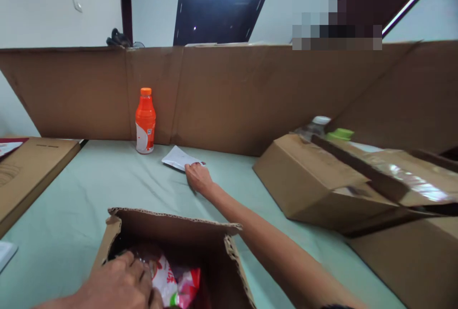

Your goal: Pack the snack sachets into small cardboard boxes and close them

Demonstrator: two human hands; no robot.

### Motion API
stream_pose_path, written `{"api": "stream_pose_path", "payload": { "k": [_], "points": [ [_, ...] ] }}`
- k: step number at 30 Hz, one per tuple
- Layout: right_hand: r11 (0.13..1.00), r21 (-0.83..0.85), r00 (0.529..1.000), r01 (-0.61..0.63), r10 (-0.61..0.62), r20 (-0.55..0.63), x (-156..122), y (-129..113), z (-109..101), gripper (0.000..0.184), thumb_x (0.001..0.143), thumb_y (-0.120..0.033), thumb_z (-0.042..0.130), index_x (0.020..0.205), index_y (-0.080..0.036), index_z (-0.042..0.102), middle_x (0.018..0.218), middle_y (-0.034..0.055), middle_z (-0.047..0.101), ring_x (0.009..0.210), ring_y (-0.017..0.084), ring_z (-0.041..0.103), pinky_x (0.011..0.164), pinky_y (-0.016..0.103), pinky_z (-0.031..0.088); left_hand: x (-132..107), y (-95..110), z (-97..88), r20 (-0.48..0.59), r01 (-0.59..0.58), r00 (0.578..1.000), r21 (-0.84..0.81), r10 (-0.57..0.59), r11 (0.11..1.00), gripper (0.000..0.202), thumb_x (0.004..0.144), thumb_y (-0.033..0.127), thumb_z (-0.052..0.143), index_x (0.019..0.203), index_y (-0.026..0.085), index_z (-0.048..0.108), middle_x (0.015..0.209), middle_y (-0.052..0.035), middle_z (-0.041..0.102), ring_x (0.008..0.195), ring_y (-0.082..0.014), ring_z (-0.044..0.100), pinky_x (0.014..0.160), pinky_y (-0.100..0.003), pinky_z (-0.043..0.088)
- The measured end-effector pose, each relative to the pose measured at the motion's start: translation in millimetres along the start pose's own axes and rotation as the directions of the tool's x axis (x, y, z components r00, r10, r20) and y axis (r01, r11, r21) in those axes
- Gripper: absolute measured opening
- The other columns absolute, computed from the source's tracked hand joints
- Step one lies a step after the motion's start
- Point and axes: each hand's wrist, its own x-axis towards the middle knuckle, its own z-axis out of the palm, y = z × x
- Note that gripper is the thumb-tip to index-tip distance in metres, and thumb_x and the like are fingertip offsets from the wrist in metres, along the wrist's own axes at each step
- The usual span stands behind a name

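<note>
On the far part of the table, my right hand (198,177) is closed on the near right corner of a flat white packet (179,158), which lies on the pale green cloth. An orange bottle (145,122) with an orange cap stands upright just left of that packet. Close to me is an open cardboard box (171,225), with red and white plastic packages (166,278) inside. My left hand (119,282) reaches over the box's left side, its fingers curled near some clear plastic. What those fingers hold, if anything, is hidden.
A tall cardboard wall (229,94) runs along the back. On the right stand cardboard boxes (315,185) with a green lid (339,134) and a clear container (318,125) behind. A flat cardboard box (36,170) lies on the left, a white item (6,254) nearer me.
</note>
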Motion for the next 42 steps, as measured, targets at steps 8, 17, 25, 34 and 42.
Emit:
{"api": "stream_pose_path", "payload": {
  "k": [8, 17, 25, 34, 42],
  "points": [
    [0.983, 0.182, 0.990, 0.035, -0.058, 0.126, -134, 23, -25, 0.019, 0.098, -0.030, 0.062, 0.110, -0.015, 0.068, 0.104, 0.0064, 0.071, 0.092, 0.019, 0.069, 0.083, 0.036, 0.056, -5, 11, -63.7, 0.151, 0.015, 0.988, -0.165, 0.010, 0.986, 0.031, 0.071, 0.036, 0.074, 0.091, 0.013, 0.072, 0.090, -0.0149, 0.075, 0.079, -0.0302, 0.068, 0.079, -0.043, 0.053],
    [0.682, 0.721, 0.975, 0.122, 0.051, -0.214, -217, 59, -121, 0.027, 0.092, -0.039, 0.049, 0.095, -0.020, 0.067, 0.085, 0.0030, 0.071, 0.071, 0.018, 0.062, 0.063, 0.029, 0.053, -7, 14, -67.9, 0.160, 0.029, 0.987, -0.163, -0.003, 0.986, 0.028, 0.064, 0.028, 0.069, 0.088, 0.014, 0.069, 0.080, -0.0137, 0.073, 0.070, -0.0299, 0.067, 0.072, -0.043, 0.054],
    [0.471, 0.735, 0.871, 0.487, -0.198, -0.450, -247, 2, -175, 0.016, 0.092, -0.034, 0.059, 0.088, -0.027, 0.073, 0.085, 0.0031, 0.076, 0.072, 0.020, 0.068, 0.064, 0.030, 0.055, -11, 15, -69.7, 0.104, 0.026, 0.995, -0.232, -0.001, 0.972, 0.033, 0.062, 0.022, 0.069, 0.094, 0.017, 0.070, 0.098, -0.0107, 0.075, 0.088, -0.0319, 0.070, 0.081, -0.042, 0.056],
    [0.720, 0.554, 0.901, 0.417, -0.410, -0.144, -231, -30, -169, 0.030, 0.092, -0.022, 0.043, 0.096, -0.023, 0.073, 0.085, 0.0023, 0.077, 0.076, 0.018, 0.070, 0.069, 0.025, 0.052, -12, 11, -57.1, 0.031, 0.012, 1.000, -0.301, -0.002, 0.953, 0.046, 0.062, 0.027, 0.070, 0.108, 0.018, 0.070, 0.102, -0.0127, 0.075, 0.096, -0.0355, 0.066, 0.088, -0.047, 0.055],
    [0.863, 0.389, 0.927, 0.321, -0.370, 0.056, -235, -9, -179, 0.033, 0.085, -0.018, 0.044, 0.094, -0.025, 0.075, 0.082, 0.0034, 0.078, 0.069, 0.019, 0.068, 0.063, 0.026, 0.046, -10, 13, -59.9, 0.101, -0.010, 0.994, -0.227, 0.034, 0.974, 0.020, 0.068, 0.031, 0.068, 0.080, 0.015, 0.072, 0.086, -0.0152, 0.075, 0.080, -0.0310, 0.067, 0.073, -0.040, 0.056]
  ]
}}
